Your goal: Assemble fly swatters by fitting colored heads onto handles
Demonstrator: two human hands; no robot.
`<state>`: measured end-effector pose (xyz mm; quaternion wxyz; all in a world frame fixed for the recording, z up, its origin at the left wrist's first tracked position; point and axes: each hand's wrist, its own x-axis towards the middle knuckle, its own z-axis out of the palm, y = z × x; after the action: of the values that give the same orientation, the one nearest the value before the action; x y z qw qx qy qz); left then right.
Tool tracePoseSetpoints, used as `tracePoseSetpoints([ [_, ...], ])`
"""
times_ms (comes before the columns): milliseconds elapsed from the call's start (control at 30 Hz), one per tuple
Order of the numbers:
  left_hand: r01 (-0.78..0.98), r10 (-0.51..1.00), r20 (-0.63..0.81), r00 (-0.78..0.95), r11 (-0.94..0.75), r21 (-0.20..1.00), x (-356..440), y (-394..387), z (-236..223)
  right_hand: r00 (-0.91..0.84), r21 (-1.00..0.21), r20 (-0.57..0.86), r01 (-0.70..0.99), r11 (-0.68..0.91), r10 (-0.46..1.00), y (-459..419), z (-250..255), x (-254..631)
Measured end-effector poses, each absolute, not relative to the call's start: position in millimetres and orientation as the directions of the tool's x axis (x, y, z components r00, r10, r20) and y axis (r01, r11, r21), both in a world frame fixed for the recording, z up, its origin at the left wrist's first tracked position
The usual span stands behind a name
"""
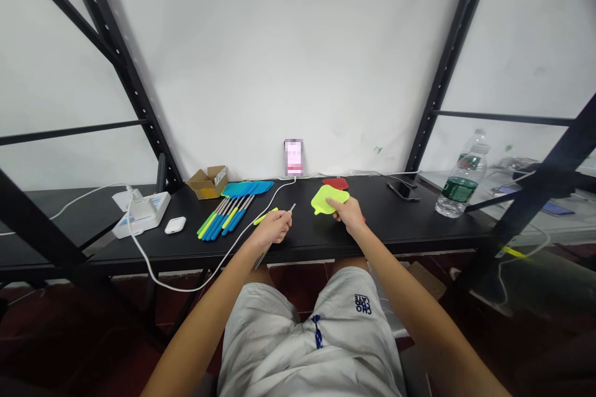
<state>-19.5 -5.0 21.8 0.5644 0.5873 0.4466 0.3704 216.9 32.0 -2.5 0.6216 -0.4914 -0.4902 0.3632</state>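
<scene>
My left hand (274, 227) is closed around a thin metal fly swatter handle (265, 218), whose yellow-green grip shows on the left. Its bare metal tip points up and right. In my right hand (347, 213) is a yellow-green mesh fly swatter head (328, 200), pinched at its right side, with its short socket toward the lower left. Handle and head are apart. Left of my hands lie several fly swatters (228, 214) with blue heads and with blue, green or yellow grips. A red swatter head (336, 183) lies behind my right hand, and a bit of red shows beside that hand.
An open cardboard box (207, 183), a white earphone case (175, 225) and a power strip (151, 214) sit at left. A lit phone (293, 158) leans on the wall, its white cable (233, 242) crossing the desk. Another phone (403, 190) and water bottles (459, 183) stand right.
</scene>
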Motion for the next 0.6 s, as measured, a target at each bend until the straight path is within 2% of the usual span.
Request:
tracePoseSetpoints([
  [100, 0.055, 0.937, -0.105, 0.333, 0.092, 0.994, -20.0, 0.5, 16.9, 0.241, -0.909, 0.275, 0.381, 0.169, 0.931, 32.0, -3.9, 221.7],
  [167, 0.032, 0.928, -0.114, 0.354, 0.11, 0.993, -21.7, 3.0, 14.9, 0.273, -0.79, 0.289, 0.61, 0.067, 0.918, 30.3, -1.4, 224.5],
  [233, 0.029, 0.917, -0.11, 0.383, 0.107, 0.994, -23.4, 4.3, 13.5, 0.325, -0.653, 0.275, 0.754, -0.072, 0.905, 27.5, 2.3, 225.7],
  [333, 0.057, 0.906, -0.104, 0.41, 0.089, 0.994, -25.0, 4.4, 12.1, 0.373, -0.494, 0.24, 0.842, -0.218, 0.896, 23.1, 5.8, 224.1],
  [433, 0.07, 0.903, -0.087, 0.42, 0.064, 0.996, -25.1, 3.4, 11.2, 0.347, -0.388, 0.246, 0.891, -0.236, 0.905, 20.1, 4.7, 220.7],
  [533, 0.084, 0.898, -0.069, 0.435, 0.036, 0.996, -24.7, 2.3, 10.6, 0.319, -0.331, 0.277, 0.917, -0.222, 0.906, 18.4, 2.2, 218.4],
  [600, 0.098, 0.89, -0.056, 0.453, 0.012, 0.995, -24.6, 1.7, 10.2, 0.311, -0.345, 0.333, 0.919, -0.192, 0.89, 17.6, 1.6, 217.1],
])
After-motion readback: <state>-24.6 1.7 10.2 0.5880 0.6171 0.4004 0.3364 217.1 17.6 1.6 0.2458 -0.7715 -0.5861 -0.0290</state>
